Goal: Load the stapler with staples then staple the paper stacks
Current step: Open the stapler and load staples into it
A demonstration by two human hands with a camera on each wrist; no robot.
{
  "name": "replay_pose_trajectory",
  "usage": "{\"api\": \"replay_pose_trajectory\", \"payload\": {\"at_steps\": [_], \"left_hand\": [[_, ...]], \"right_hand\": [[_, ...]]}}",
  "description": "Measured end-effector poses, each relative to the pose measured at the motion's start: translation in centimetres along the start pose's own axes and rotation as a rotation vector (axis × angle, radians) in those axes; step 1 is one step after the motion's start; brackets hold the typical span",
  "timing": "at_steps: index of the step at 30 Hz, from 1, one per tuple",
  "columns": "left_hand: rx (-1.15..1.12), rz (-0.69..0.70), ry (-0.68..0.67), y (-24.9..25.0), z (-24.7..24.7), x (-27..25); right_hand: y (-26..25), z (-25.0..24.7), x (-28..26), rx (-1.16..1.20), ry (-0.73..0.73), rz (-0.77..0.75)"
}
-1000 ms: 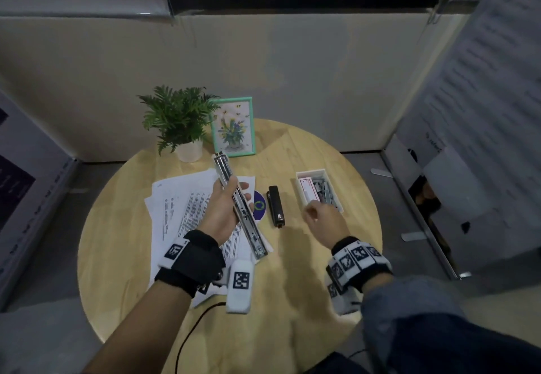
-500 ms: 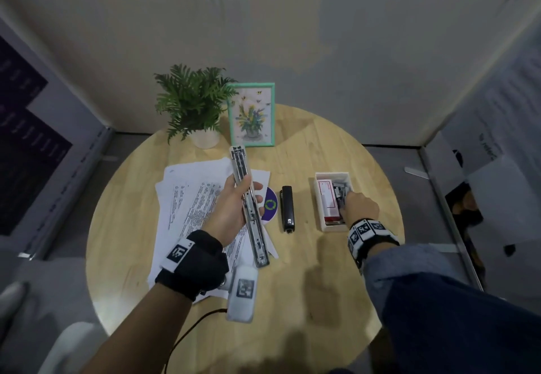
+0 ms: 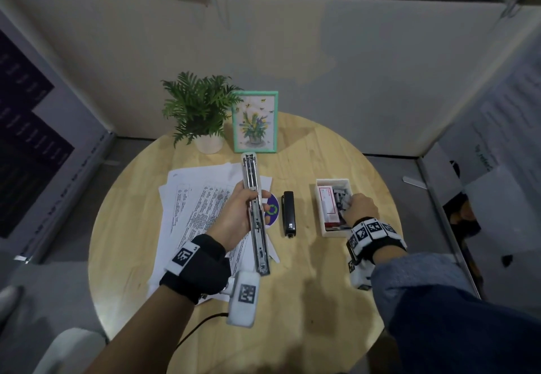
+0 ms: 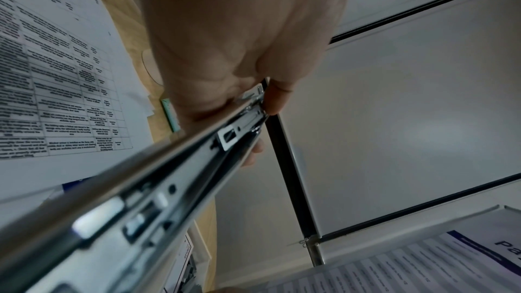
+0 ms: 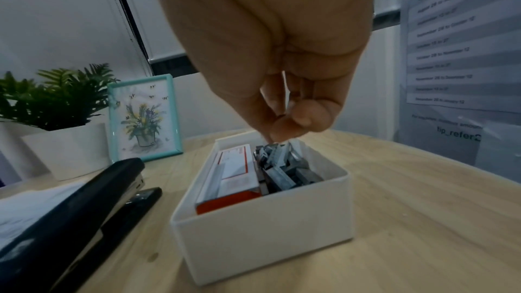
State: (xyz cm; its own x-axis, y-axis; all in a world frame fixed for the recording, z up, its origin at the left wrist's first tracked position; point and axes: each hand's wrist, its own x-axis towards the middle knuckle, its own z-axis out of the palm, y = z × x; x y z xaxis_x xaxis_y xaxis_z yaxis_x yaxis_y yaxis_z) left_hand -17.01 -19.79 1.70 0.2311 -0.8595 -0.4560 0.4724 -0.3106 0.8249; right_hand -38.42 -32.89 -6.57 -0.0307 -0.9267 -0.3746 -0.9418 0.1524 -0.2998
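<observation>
Staplers: two, a long silver one up off the table and a black one lying flat
Hands: two, left and right
Staple boxes: one red-and-white pack in one white tray
Loose staple strips: a heap, too jumbled to count
Paper: one spread pile, sheets past counting
Plants: one
Picture frames: one
Tables: one

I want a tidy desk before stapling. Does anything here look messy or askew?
Yes. The paper stacks lie fanned and crooked, edges misaligned, partly covering a purple disc. In the white box, loose staple strips are jumbled beside the neat staple carton.
</observation>
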Motion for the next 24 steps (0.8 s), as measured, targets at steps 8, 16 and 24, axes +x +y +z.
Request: {"api": "replay_pose_trajectory", "payload": {"at_steps": [8, 16, 24], "left_hand": [[0.043, -0.006, -0.018, 0.1, -1.2, -1.6], [0.166, -0.004, -0.133, -0.1, -2.2, -4.0], [0.191, -0.020, -0.163, -0.1, -2.7, -4.9]], "right_hand": [[-4.8, -2.1, -4.9, 0.487, 0.055, -0.333], [-11.5, -4.5, -13.1, 1.011, -0.292, -0.710], [-11.9, -2.9, -13.8, 0.782, -0.027, -0.819]]}}
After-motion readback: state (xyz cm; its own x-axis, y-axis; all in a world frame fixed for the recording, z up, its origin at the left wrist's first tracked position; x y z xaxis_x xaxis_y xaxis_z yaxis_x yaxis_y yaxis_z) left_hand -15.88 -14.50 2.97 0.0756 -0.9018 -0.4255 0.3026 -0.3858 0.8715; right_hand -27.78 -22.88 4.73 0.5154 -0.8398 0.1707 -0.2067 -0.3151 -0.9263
